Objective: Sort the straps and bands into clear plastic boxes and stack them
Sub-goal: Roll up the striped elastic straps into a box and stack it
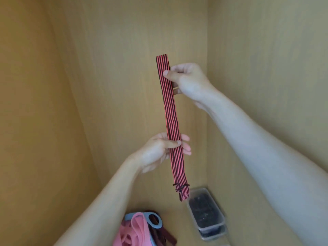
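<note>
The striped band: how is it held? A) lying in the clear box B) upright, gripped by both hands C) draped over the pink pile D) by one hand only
B: the right hand pinches the striped band near its top, the left hand grips it lower down, and its tail hangs free above the clear box.

head, single view | faces forward and down into wooden corner (207, 50) | near left hand (159, 151), right hand (188, 80)
</note>
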The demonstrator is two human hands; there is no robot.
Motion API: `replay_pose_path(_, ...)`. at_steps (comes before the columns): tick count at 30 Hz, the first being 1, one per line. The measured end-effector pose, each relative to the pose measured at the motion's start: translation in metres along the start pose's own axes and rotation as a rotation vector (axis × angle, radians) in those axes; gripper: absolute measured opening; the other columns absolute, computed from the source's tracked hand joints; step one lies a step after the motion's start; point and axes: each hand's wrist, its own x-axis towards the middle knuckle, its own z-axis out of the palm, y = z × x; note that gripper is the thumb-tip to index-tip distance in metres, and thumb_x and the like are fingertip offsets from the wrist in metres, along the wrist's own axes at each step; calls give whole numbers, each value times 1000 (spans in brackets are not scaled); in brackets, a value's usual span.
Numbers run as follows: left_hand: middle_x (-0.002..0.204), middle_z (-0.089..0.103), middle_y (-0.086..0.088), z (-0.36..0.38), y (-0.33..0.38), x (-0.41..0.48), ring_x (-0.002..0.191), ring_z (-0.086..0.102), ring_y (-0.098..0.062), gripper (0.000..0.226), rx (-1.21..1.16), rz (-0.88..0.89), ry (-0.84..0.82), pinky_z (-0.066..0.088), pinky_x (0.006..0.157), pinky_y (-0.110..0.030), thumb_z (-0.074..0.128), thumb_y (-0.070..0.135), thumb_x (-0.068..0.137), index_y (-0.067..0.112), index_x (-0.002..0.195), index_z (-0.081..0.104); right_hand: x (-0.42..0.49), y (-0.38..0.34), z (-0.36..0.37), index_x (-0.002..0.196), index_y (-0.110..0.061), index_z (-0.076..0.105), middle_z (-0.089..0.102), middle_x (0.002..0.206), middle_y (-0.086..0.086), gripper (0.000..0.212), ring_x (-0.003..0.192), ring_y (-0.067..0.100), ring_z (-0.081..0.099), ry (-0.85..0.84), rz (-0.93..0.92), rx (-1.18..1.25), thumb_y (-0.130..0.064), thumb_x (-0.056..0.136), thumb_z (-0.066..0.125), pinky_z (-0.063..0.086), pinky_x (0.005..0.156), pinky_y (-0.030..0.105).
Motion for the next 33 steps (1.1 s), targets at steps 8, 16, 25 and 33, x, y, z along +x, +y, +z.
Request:
replay_pose_path(8,101,74,-16,0,-37,-1,110,68,-30,26,1,-84,44,46,101,-43,41,-5,100,5,111,63,15,-11,-16,94,-6,68,71,94,13,13,77,21,66,63,-18,60,-14,100,60,57,74,37)
replay_pose_path(16,104,73,-16,5,-66,-14,108,68,-24,23,-12,-195,52,49,93,-40,40,2,104,6,112,62,20,-9,-34,94,-5,69,73,96,14,14,78,22,68,151,-14,131,-14,100,60,59,76,40)
replay_pose_path(25,83,65,-12,9,-61,-28,84,65,-29,26,-155,-231,28,54,84,-41,31,-5,102,2,109,55,22,33,-43,93,-11,59,67,93,7,9,74,15,63,176,149,16,-17,99,63,55,59,23)
replay_pose_path(33,85,65,-16,5,-45,-37,73,64,-27,27,-268,-201,-17,55,74,-38,36,-8,95,-1,115,54,30,78,-43,97,-19,56,71,101,11,11,91,32,70,235,179,-271,-16,92,66,58,86,47)
